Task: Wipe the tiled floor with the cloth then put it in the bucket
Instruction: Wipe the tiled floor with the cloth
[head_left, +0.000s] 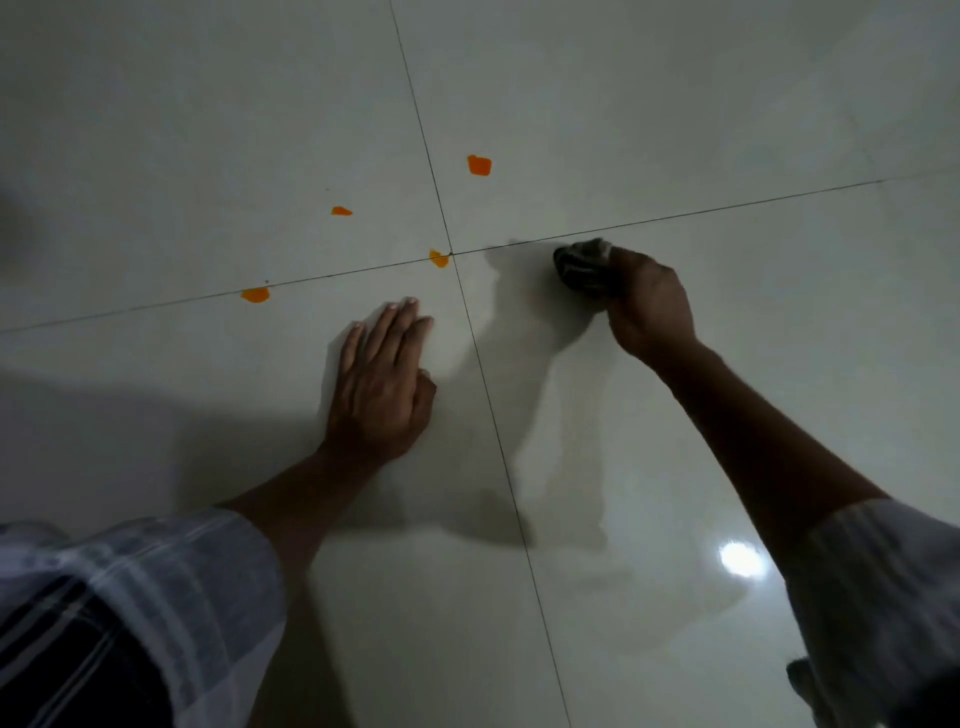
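The right hand (644, 306) holds a dark, bunched-up cloth (584, 267) with its fingers curled round it. It presses the cloth down on the tiled floor (675, 130), right beside the thin dark line between two tiles. The left hand (382, 374) lies flat on the floor with its fingers straight and close together, holding nothing. It looks like it is propping the person up. The shirt sleeves are light with dark stripes.

Four orange spots sit on the floor. One orange spot (439, 258) is at the corner where the four tiles meet, near the cloth. Another (479, 165) lies farther off, past the cloth. A small one (341, 211) and one on the line (255, 294) are out to the left, beyond the flat hand. A wet-looking patch spreads across the tile under the right arm. I cannot see the bucket from here.

I think the wiping has only just begun, since all the spots are there. To do it well, the cloth should stay pressed flat and slide left to the corner spot first. Each spot should be scooped into the cloth, not smeared along. The left hand may need to shift aside so the cloth can reach the far spots.
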